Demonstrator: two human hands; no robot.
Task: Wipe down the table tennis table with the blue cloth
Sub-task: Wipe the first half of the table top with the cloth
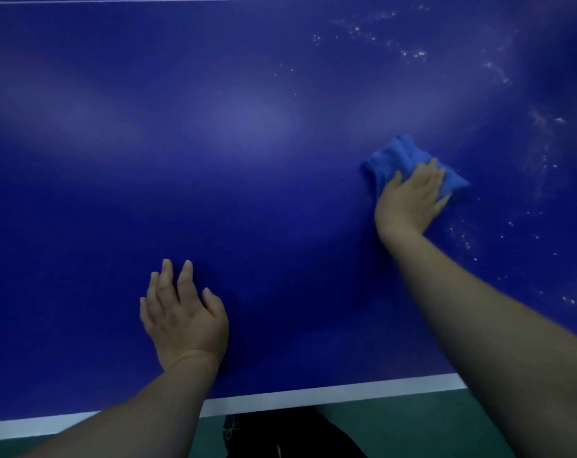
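The blue table tennis table (234, 153) fills most of the view. A bunched blue cloth (398, 157) lies on it at the right, and my right hand (409, 200) presses down on the cloth with its fingers spread over it. My left hand (184, 315) rests flat on the table near the front edge, fingers straight, holding nothing. White specks and smears of dust (412, 54) dot the table's right side, from the far right corner down past the cloth.
The table's white border line (280, 396) runs along the near edge. Below it are a green floor (412, 424) and my dark clothing (280, 434). A thin white line (247, 0) crosses the table's far end.
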